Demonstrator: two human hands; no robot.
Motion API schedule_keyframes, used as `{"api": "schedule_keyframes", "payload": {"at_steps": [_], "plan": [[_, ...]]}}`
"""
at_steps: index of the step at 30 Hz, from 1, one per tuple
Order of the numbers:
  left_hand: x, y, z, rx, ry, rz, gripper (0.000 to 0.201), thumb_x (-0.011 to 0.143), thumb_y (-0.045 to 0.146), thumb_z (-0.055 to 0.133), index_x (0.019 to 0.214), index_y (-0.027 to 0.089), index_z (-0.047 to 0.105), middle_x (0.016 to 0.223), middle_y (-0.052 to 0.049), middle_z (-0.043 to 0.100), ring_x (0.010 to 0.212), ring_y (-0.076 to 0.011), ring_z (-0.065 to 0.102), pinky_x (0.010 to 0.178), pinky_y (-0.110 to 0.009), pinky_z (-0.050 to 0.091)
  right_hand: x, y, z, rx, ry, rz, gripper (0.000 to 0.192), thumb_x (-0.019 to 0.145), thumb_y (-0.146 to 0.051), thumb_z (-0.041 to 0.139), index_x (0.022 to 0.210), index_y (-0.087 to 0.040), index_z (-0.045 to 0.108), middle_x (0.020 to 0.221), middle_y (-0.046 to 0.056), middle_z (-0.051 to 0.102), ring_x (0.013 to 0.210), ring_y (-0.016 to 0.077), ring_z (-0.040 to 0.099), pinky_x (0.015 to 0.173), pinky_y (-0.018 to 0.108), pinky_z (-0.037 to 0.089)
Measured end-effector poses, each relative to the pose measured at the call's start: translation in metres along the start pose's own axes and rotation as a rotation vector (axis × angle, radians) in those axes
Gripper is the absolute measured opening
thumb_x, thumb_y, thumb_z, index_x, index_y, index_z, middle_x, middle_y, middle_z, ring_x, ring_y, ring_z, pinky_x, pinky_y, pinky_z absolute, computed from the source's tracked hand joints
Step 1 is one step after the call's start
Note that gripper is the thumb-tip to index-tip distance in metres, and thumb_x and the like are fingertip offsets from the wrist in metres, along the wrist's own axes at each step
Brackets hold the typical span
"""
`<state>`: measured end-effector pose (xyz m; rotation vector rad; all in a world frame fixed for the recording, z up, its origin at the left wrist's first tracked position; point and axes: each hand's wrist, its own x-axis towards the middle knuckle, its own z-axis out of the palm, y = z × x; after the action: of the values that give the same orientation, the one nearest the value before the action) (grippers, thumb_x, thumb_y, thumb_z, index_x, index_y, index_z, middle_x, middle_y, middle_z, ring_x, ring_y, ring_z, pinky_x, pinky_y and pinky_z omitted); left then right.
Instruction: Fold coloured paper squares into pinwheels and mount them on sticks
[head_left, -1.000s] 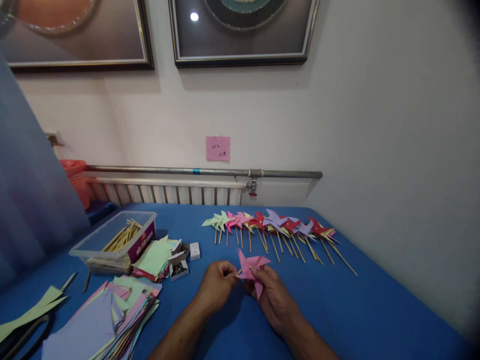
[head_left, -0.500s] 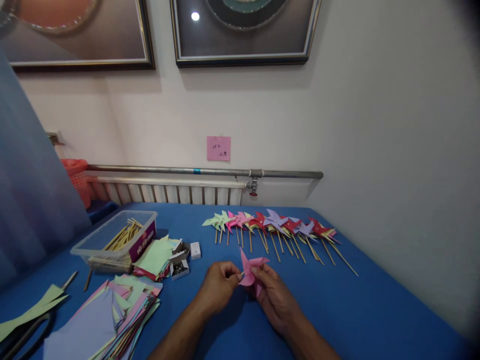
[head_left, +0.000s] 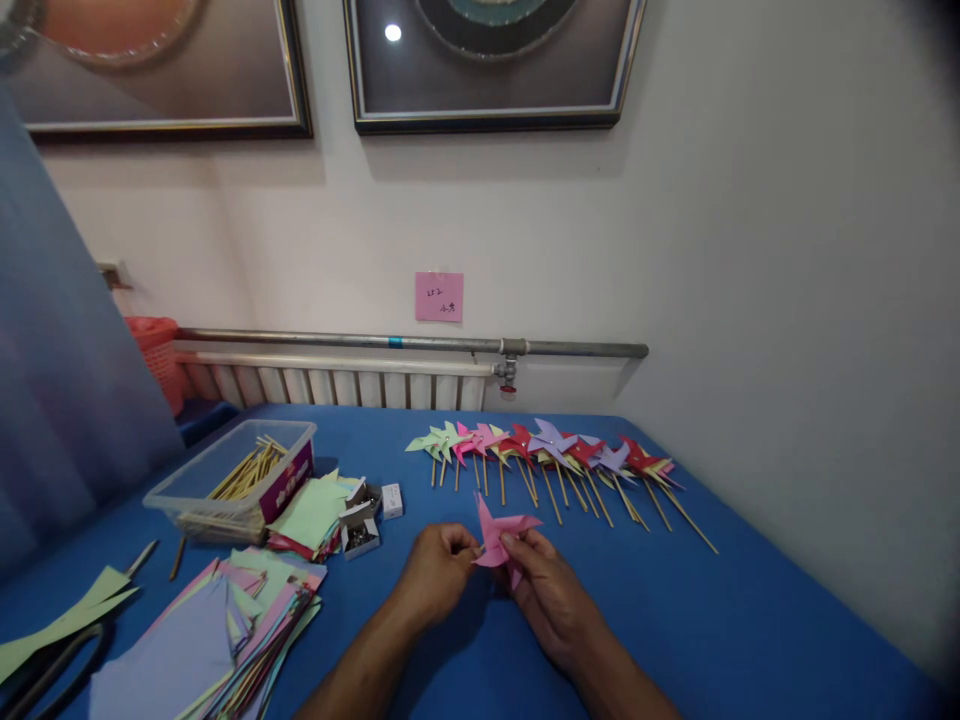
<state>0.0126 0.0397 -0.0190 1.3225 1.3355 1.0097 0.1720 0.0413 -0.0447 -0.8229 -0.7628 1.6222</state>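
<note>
A pink paper pinwheel (head_left: pixel 497 537) with folded blades is held above the blue table. My right hand (head_left: pixel 551 595) pinches it, the thumb over its middle and the other fingers behind. My left hand (head_left: pixel 442 572) is at the pinwheel's left edge, thumb and forefinger pressed together. A tiny pale thing shows at those fingertips, too small to name. No stick can be seen on this pinwheel. Left of my left hand, small open boxes (head_left: pixel 360 535) hold shiny metal pins.
Several finished pinwheels (head_left: pixel 551 440) on sticks lie in a row at the back. To the left are a clear plastic box (head_left: pixel 169 497) of wooden sticks, a green paper stack (head_left: pixel 319 508), coloured sheets (head_left: pixel 169 645) and scissors (head_left: pixel 75 665). A radiator (head_left: pixel 337 385) runs along the wall.
My left fingertips have shifted very slightly left, and the pinwheel has turned a little in my right hand. The pale thing at my left fingertips shows less than before.
</note>
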Motion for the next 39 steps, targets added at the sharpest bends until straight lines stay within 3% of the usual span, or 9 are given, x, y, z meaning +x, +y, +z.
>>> {"api": "schedule_keyframes", "payload": {"at_steps": [14,24,33,39], "plan": [[-0.0033,0.0031,0.0017,-0.008,-0.013,0.006,0.011,0.071,0.025,0.063,0.062,0.019,0.061,0.052,0.007,0.043,0.052,-0.0104,0.031,0.054,-0.028,0.022,-0.0002,0.001,-0.0003,0.03,0.019,0.001,0.045,0.055,-0.044,0.107,0.079,-0.022,0.077,0.077,-0.002,0.075,0.077,0.0185,0.066,0.075,0.03,0.051],[-0.0063,0.0057,0.0007,-0.046,-0.021,0.01,0.011,0.066,0.019,0.069,0.06,0.019,0.06,0.053,0.007,0.044,0.052,-0.0094,0.034,0.053,-0.026,0.023,-0.0006,0.0004,0.0005,0.044,0.021,-0.006,0.042,0.058,-0.041,0.106,0.077,-0.022,0.075,0.079,-0.001,0.076,0.076,0.019,0.066,0.075,0.031,0.051],[-0.0079,0.0084,0.0006,-0.011,0.011,-0.025,0.002,0.065,0.016,0.063,0.065,0.017,0.065,0.053,0.006,0.049,0.051,-0.0102,0.038,0.051,-0.026,0.024,-0.0021,0.0,0.0015,0.084,0.057,0.018,0.046,0.052,-0.041,0.108,0.069,-0.02,0.071,0.07,-0.001,0.073,0.07,0.0183,0.065,0.075,0.032,0.053],[-0.0076,0.0059,0.0,-0.028,-0.001,-0.025,0.002,0.065,0.018,0.068,0.066,0.016,0.069,0.054,0.005,0.053,0.051,-0.0094,0.039,0.052,-0.025,0.024,-0.0016,0.0015,-0.0016,0.064,0.042,0.003,0.039,0.06,-0.039,0.105,0.071,-0.021,0.073,0.068,-0.001,0.072,0.07,0.0193,0.065,0.073,0.033,0.052]]}}
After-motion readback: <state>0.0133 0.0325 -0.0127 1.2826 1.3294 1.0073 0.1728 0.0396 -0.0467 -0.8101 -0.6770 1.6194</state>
